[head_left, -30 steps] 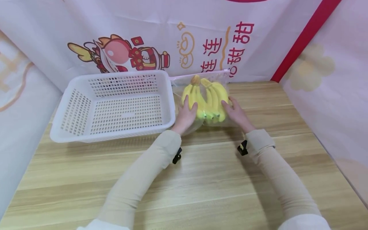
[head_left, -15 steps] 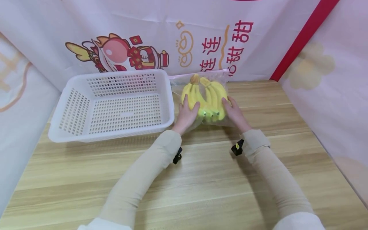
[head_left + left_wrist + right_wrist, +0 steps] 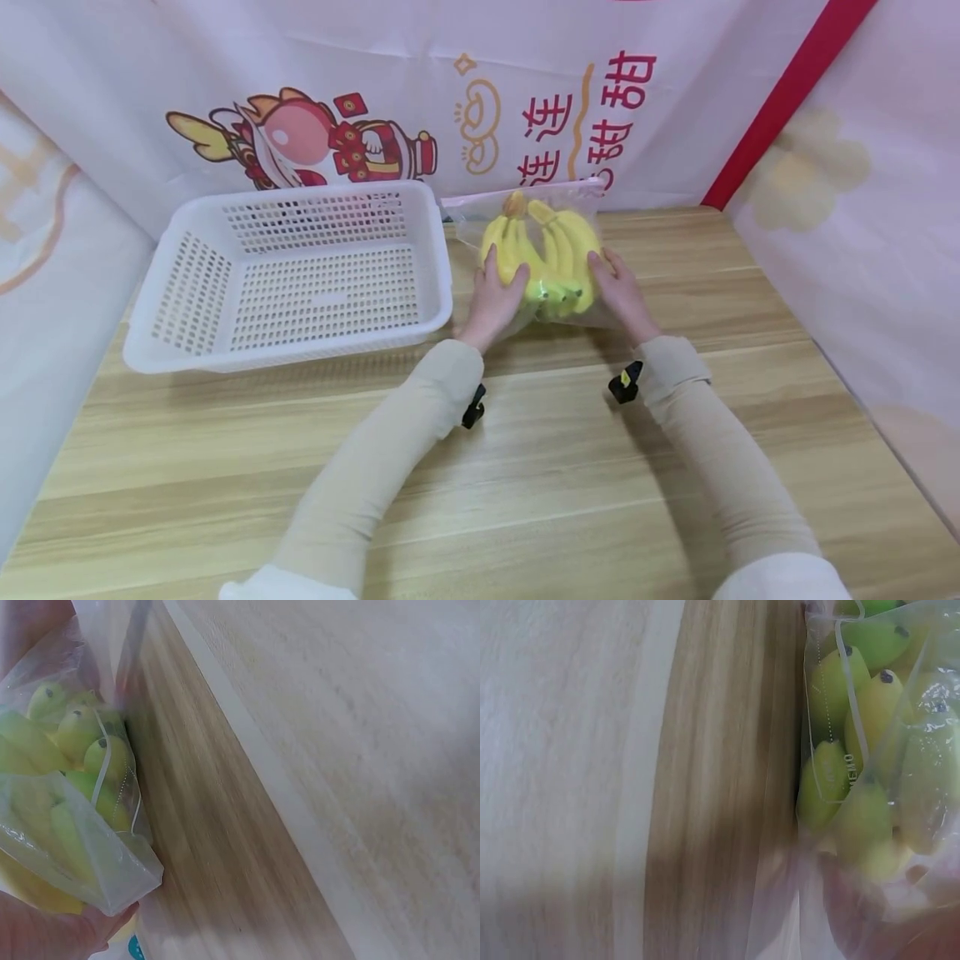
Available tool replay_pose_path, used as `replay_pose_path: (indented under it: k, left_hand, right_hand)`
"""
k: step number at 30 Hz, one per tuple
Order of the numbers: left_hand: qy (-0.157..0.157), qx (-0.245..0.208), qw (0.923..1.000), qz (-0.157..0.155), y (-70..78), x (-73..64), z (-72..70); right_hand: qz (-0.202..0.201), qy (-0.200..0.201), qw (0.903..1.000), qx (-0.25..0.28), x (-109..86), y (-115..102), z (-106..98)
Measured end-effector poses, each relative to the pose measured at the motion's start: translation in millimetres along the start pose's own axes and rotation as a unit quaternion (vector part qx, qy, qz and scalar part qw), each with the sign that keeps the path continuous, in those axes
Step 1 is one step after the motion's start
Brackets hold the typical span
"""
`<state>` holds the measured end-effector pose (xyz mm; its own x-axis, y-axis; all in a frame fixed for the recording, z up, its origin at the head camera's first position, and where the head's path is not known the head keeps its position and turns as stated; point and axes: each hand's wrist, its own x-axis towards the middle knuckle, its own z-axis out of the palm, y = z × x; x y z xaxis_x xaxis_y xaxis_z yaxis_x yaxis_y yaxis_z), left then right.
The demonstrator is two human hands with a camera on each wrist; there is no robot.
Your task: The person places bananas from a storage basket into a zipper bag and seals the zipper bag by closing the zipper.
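A clear zip bag (image 3: 558,200) with a pink zip edge contains yellow bananas (image 3: 573,250) with greenish tips. My left hand (image 3: 498,300) grips the bag's left side, its thumb over the fruit. From the other side my right hand (image 3: 624,293) holds the bag, thumb in front. The fingers behind the bag are hidden in the head view. Both wrist views show the banana tips close up through the plastic, with the left hand's thumb (image 3: 52,930) at lower left in the left wrist view. I cannot tell whether the bag touches the table.
A white perforated plastic basket (image 3: 438,275) stands just left of the bag, with no items inside. Wood-grain tabletop (image 3: 555,483) stretches in front. Printed white cloth (image 3: 405,50) hangs behind and at both sides.
Both hands and the bag of bananas have shifted slightly right, away from the basket, over the last half second. The hold stays the same.
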<state>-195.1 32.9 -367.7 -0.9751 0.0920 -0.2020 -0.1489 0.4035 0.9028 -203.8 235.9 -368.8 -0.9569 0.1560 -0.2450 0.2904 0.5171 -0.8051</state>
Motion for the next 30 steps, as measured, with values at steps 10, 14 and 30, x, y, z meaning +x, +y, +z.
replay_pose_path:
  k: [10, 14, 30]
  left_hand:
    - [0.016, -0.055, 0.9983, -0.004, 2.2, 3.0, 13.9]
    - [0.014, -0.061, 0.9980, -0.002, 3.6, 4.5, 18.3]
    - [-0.034, -0.053, 0.9973, 0.038, 3.0, 9.9, 22.5]
  right_hand:
    - [0.009, 0.027, 0.9993, 0.023, 3.4, 4, -12]
    - [0.011, 0.037, 0.9987, 0.032, 5.0, 7, -16]
    - [0.005, 0.039, 0.9988, 0.029, 7.9, 12, -28]
